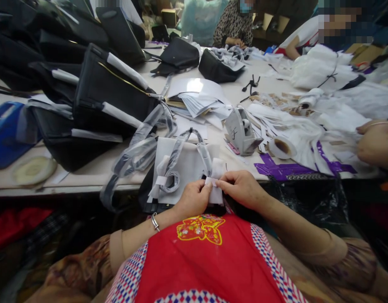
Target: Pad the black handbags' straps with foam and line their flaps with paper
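A black handbag lies at the table's near edge, its front covered by a white sheet and its handles wrapped in clear film. My left hand and my right hand meet over the bag's right handle base. Both are closed in a pinch on a small white paper wrap there. A silver bracelet sits on my left wrist.
Several black bags with white paper strips are piled at left. A grey tape dispenser, a tape roll, white paper heaps and purple tape lie at right. A co-worker's hand rests at the right edge. Other people sit across the table.
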### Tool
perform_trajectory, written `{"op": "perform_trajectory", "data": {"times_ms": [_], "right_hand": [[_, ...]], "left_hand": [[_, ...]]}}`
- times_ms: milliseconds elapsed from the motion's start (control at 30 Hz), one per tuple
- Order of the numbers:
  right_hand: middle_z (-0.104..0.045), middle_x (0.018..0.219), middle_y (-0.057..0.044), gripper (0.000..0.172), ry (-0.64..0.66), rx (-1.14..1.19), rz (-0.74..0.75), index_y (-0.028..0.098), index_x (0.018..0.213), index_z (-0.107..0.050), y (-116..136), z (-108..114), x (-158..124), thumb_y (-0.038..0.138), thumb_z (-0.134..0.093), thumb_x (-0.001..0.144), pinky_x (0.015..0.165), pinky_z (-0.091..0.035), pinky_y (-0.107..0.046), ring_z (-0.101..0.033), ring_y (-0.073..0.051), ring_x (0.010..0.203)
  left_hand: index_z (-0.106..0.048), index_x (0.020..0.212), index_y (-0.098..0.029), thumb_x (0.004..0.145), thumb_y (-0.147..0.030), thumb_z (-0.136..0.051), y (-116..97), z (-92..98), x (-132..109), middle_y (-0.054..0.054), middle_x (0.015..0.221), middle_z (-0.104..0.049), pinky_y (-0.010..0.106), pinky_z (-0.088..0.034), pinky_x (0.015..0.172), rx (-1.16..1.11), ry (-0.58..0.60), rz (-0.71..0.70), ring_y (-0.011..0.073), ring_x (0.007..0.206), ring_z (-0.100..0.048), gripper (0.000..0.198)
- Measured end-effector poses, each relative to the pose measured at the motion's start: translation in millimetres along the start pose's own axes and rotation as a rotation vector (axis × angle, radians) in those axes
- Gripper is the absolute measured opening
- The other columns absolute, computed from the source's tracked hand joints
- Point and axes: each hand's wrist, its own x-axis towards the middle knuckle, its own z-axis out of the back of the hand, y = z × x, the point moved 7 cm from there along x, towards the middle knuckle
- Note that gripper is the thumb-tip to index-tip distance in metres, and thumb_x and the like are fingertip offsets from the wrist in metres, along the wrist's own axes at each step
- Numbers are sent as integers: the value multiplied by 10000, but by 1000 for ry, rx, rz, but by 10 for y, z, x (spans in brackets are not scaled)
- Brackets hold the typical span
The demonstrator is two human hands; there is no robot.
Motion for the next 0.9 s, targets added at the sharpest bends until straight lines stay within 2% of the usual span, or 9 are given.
{"op": "perform_trajectory", "data": {"times_ms": [200,333,533,700,767,900], "right_hand": [[-614,537,-8,395,-91,-95,-35,169,562,-668,-5,-10,45,480,-658,805,490,-343,-239,-512,-132,520],[-646,560,-23,419,-130,-137,-4,170,566,-678,2,-4,60,507,-654,813,504,-352,-247,-541,-143,538],[-706,647,-14,236,34,114,-138,164,729,-763,-140,-47,-43,358,-642,790,541,-426,-241,-592,-155,580],[-740,728,-21,220,8,106,-129,171,828,-789,-151,-21,-79,320,-629,799,583,-449,-243,-632,-174,659],[-728,720,-16,231,19,140,-117,168,848,-786,-143,-34,-72,330,-627,802,556,-431,-237,-612,-162,636],[-629,605,11,247,66,236,-93,147,730,-742,-146,-70,-48,341,-611,806,508,-372,-227,-499,-116,541]], "left_hand": [[-719,854,-113,913,-424,-461,-41,0,-8,29,697,-642,238,-328,530,40,4,-1,150,623,-522,409],[-720,829,-120,915,-444,-459,-42,11,-21,19,622,-613,239,-314,510,14,-8,7,146,582,-496,425],[-723,883,-119,904,-424,-475,28,-3,0,-11,516,-551,238,-324,509,-41,0,39,149,541,-496,394],[-722,896,-120,900,-435,-483,30,-14,6,-16,504,-542,237,-325,502,-47,12,52,143,520,-494,395],[-709,900,-121,898,-428,-481,21,-14,2,-27,489,-523,235,-325,494,-47,21,66,136,497,-483,383],[-665,865,-131,899,-437,-471,32,-21,-18,-44,496,-493,230,-323,460,-89,68,117,117,453,-451,364]]}}
